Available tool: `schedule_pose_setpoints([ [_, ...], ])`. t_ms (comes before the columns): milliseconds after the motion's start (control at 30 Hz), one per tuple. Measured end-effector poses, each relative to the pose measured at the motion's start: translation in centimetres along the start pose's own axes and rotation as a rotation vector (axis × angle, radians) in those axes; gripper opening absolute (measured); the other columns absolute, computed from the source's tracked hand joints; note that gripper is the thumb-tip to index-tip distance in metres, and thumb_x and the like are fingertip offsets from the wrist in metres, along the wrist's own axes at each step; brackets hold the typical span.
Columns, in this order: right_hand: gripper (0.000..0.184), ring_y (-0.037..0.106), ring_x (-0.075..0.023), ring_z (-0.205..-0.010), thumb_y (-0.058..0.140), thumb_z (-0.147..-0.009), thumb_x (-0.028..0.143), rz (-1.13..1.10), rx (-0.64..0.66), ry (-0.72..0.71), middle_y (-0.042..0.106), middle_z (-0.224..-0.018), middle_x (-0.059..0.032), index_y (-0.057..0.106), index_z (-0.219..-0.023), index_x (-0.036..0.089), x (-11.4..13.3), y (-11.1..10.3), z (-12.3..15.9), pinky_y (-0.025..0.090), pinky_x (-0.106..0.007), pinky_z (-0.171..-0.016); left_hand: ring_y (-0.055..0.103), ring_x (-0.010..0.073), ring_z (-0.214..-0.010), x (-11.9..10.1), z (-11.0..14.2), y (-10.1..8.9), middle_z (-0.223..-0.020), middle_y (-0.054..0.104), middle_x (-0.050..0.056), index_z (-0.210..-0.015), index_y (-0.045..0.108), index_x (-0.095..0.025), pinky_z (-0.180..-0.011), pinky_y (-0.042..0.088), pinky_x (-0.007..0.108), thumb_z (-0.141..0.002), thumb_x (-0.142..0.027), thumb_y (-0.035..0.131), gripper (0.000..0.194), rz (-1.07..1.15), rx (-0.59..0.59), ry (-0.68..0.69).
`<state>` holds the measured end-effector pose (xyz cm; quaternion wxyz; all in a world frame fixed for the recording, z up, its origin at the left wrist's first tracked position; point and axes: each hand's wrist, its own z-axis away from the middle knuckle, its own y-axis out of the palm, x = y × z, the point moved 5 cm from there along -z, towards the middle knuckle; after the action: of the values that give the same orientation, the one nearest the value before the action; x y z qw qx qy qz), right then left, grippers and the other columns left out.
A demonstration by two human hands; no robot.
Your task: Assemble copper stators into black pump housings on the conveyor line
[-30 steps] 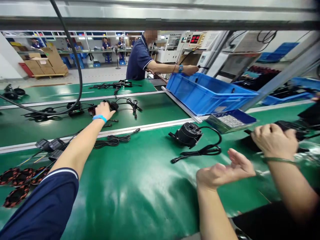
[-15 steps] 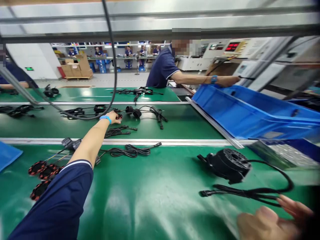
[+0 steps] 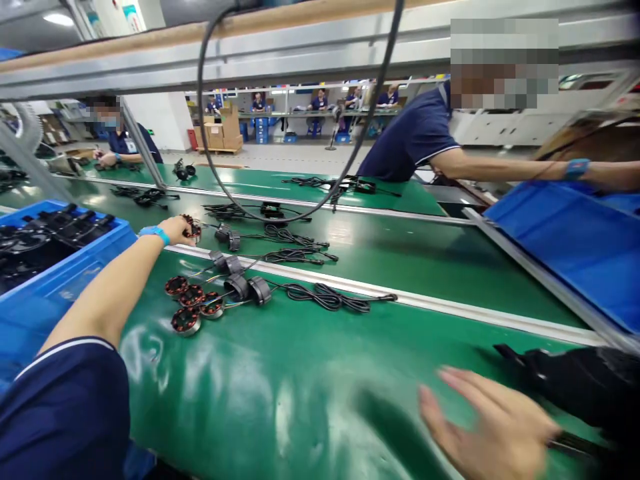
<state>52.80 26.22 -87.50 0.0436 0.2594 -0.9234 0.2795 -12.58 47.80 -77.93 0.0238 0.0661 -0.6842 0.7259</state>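
Note:
At the far side of the bench my left hand, with a blue wristband, is closed on a motor stator with copper-red windings. Thin wires lead from it to black caps and a cable on the middle strip. Below lie several more stators in a cluster, wired to black caps with bundled black cables. My right hand, blurred, is held over the near right of the green mat, fingers apart and nothing in them. Beside it sits a black motor housing, partly in shadow.
At the left stands a blue bin full of black parts; a blue crate leans at the right. A co-worker's arm reaches over that crate. A black cable loop hangs in front, and metal rails divide the bench.
The view has swung left, bringing the blue bin and stator cluster into sight. My left hand has drawn the stator leftward. My right hand has moved away from the housing's cable, fingers spreading.

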Motion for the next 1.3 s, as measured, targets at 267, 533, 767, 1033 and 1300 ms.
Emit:
schedule_pose_setpoints([
  [267,0.041,0.061,-0.0295,-0.119,0.057,-0.094,0.031,-0.247,0.607,-0.228,0.067,-0.13,-0.0116,0.058,-0.134,0.022,13.5,17.0,-6.4,0.045,-0.046,-0.1,0.066,0.0265,-0.101,5.9,10.1,4.6,-0.107,0.072,0.008,-0.073,0.07,-0.022,-0.092,0.052,0.033,-0.056,-0.057,0.082,0.041,0.032,0.104,-0.101],
  [533,0.042,0.055,-0.0347,-0.127,0.063,-0.09,0.026,-0.168,0.757,-0.186,0.063,-0.135,-0.014,0.063,-0.131,0.02,18.0,22.3,-6.9,0.043,-0.05,-0.106,0.058,0.0248,-0.123,-4.7,19.4,3.9,-0.128,0.063,0.008,-0.121,0.065,-0.027,-0.11,0.044,0.035,-0.101,-0.052,0.038,0.043,0.145,-0.193,0.04],
  [767,0.054,0.055,-0.038,-0.124,0.058,-0.089,0.018,0.01,0.7,0.024,0.059,-0.139,-0.0198,0.053,-0.143,0.015,13.6,21.8,-6.4,0.042,-0.055,-0.103,0.06,0.0369,-0.106,-10.4,24.1,8.5,-0.116,0.062,0.014,-0.107,0.064,-0.024,-0.091,0.052,0.052,-0.09,-0.063,0.06,0.043,0.198,-0.265,0.026],
  [1033,0.031,0.058,-0.0331,-0.115,0.058,-0.093,0.024,0.016,0.615,0.088,0.068,-0.119,-0.0163,0.063,-0.122,0.014,11.4,21.1,-5.2,0.038,-0.05,-0.108,0.062,0.0331,-0.112,-8.5,24.9,7.1,-0.13,0.05,0.018,-0.094,0.065,-0.016,-0.098,0.057,0.048,-0.096,-0.047,0.06,0.031,0.298,-0.456,0.158],
  [1300,0.066,0.041,-0.0324,-0.145,0.066,-0.085,0.04,-0.377,0.505,-0.181,0.05,-0.151,-0.0175,0.047,-0.144,0.017,19.6,16.2,-7.2,0.026,-0.051,-0.122,0.059,0.029,-0.125,-13.9,30.9,-3.5,-0.137,0.053,0.015,-0.093,0.063,-0.017,-0.106,0.055,0.041,-0.092,-0.028,0.073,0.015,0.284,-0.849,0.461],
])
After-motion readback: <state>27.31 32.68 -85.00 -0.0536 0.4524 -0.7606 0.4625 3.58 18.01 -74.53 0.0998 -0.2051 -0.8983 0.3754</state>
